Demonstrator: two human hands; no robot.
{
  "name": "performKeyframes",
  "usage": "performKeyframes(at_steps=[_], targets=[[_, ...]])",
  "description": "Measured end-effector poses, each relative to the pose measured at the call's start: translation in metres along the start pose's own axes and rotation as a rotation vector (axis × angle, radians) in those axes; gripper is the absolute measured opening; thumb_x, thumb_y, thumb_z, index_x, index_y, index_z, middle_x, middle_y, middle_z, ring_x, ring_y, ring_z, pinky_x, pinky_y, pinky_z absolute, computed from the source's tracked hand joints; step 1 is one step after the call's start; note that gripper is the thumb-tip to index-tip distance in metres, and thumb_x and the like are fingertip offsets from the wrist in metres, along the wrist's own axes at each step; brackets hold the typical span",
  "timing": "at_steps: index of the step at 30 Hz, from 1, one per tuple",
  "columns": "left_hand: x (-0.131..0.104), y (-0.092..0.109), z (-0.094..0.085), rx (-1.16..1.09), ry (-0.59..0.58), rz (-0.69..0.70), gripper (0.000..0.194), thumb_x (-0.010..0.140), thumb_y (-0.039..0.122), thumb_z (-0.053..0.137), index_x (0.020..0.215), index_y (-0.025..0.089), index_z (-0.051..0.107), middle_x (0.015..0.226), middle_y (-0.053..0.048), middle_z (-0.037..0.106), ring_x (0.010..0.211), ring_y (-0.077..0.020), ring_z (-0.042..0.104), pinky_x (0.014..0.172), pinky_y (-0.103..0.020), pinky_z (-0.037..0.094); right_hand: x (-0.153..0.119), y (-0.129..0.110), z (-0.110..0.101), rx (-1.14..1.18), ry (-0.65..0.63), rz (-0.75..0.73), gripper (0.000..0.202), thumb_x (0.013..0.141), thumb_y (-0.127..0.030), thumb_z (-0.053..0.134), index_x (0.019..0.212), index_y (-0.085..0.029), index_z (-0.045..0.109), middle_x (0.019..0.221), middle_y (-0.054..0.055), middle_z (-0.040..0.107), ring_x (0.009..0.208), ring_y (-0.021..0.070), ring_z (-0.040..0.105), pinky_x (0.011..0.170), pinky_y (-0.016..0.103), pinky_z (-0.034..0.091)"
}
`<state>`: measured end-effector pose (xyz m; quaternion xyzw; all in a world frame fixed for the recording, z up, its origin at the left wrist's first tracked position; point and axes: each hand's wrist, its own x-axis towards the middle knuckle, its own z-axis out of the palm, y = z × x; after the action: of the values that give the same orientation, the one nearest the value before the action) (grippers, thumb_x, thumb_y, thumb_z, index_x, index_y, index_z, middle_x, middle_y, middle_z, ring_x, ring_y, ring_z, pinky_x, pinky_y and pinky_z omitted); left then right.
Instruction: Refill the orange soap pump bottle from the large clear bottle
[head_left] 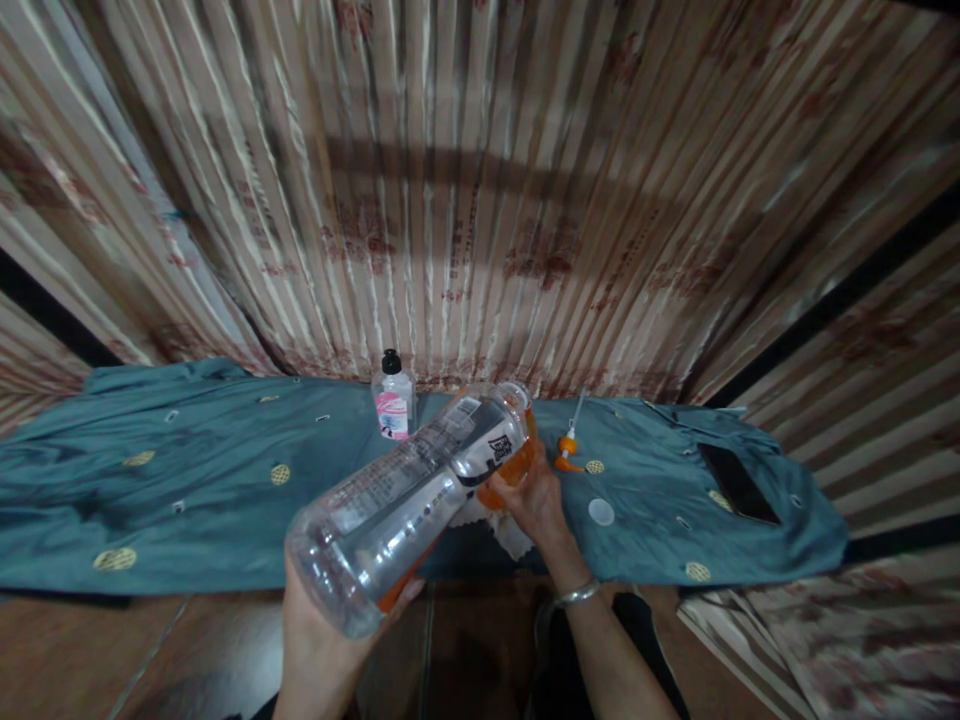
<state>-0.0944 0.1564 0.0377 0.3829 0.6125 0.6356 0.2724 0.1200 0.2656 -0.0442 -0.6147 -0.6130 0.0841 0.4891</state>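
My left hand (322,630) grips the base of a large clear plastic bottle (405,500) with a silver-grey label. The bottle is tilted, its open mouth pointing up and to the right. Behind that mouth, my right hand (536,500) is closed around an orange bottle (514,475), mostly hidden by the clear one. Whether the two mouths touch, I cannot tell. Right of my right hand lies an orange pump head (568,452) with a pale tube. A round white cap (601,512) rests nearby. Crumpled white tissue or cloth (514,537) shows below the orange bottle.
A clear bottle (393,400) with a black cap and pink label stands at the back. To the right lies a dark phone (739,483). A teal patterned cloth (225,480) covers the surface, with a striped curtain (450,200) close behind.
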Motion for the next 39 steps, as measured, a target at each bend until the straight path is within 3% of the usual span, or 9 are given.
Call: performKeyframes(at_steps=[6, 12, 17, 20, 26, 39], targets=[[0.0018, -0.0039, -0.0028, 0.028, -0.02, -0.001, 0.078, 0.046, 0.048, 0.093, 0.112, 0.024, 0.06, 0.114, -0.009, 0.069, 0.105, -0.0327, 0.07, 0.106, -0.062, 0.05, 0.0001, -0.0001, -0.0005, 0.007, 0.001, -0.008, 0.056, 0.075, -0.038, 0.076, 0.121, -0.017, 0.054, 0.108, 0.013, 0.074, 0.102, 0.0301, 0.074, 0.084, 0.041, 0.063], [0.0015, 0.0008, -0.0019, 0.001, -0.003, -0.039, 0.076, 0.041, 0.043, 0.094, 0.107, 0.025, 0.061, 0.105, -0.005, 0.072, 0.095, -0.0317, 0.073, 0.099, -0.061, 0.056, 0.0008, -0.0009, -0.0013, -0.008, -0.002, -0.03, 0.058, 0.075, -0.038, 0.078, 0.123, -0.019, 0.053, 0.111, 0.012, 0.074, 0.102, 0.0293, 0.074, 0.085, 0.041, 0.063], [0.0008, 0.0042, -0.0014, -0.005, -0.017, -0.051, 0.078, 0.043, 0.043, 0.093, 0.112, 0.024, 0.06, 0.112, -0.008, 0.073, 0.101, -0.0332, 0.072, 0.103, -0.062, 0.053, 0.001, -0.0022, -0.0023, 0.003, -0.014, -0.011, 0.055, 0.075, -0.037, 0.078, 0.12, -0.019, 0.054, 0.108, 0.012, 0.074, 0.101, 0.0293, 0.074, 0.085, 0.041, 0.063], [0.0011, 0.0037, -0.0017, -0.027, -0.019, -0.081, 0.074, 0.044, 0.038, 0.093, 0.109, 0.026, 0.06, 0.11, -0.007, 0.074, 0.095, -0.0325, 0.073, 0.096, -0.06, 0.058, 0.001, -0.0011, -0.0023, 0.006, -0.016, -0.016, 0.056, 0.075, -0.038, 0.077, 0.121, -0.018, 0.053, 0.109, 0.013, 0.074, 0.101, 0.0297, 0.074, 0.085, 0.042, 0.063], [0.0021, 0.0019, -0.0016, 0.036, -0.009, -0.003, 0.075, 0.045, 0.046, 0.092, 0.11, 0.025, 0.06, 0.115, -0.008, 0.071, 0.108, -0.0348, 0.069, 0.109, -0.061, 0.048, 0.0005, -0.0008, -0.0008, 0.011, -0.001, -0.033, 0.056, 0.076, -0.037, 0.076, 0.123, -0.018, 0.052, 0.111, 0.013, 0.073, 0.103, 0.0292, 0.074, 0.089, 0.043, 0.063], [0.0023, -0.0008, -0.0022, 0.014, -0.014, -0.021, 0.084, 0.042, 0.048, 0.093, 0.115, 0.025, 0.059, 0.115, -0.008, 0.071, 0.108, -0.0337, 0.068, 0.11, -0.062, 0.047, 0.0015, -0.004, -0.0038, 0.005, -0.008, 0.012, 0.059, 0.073, -0.039, 0.078, 0.122, -0.016, 0.054, 0.108, 0.013, 0.074, 0.103, 0.0305, 0.074, 0.084, 0.041, 0.063]])
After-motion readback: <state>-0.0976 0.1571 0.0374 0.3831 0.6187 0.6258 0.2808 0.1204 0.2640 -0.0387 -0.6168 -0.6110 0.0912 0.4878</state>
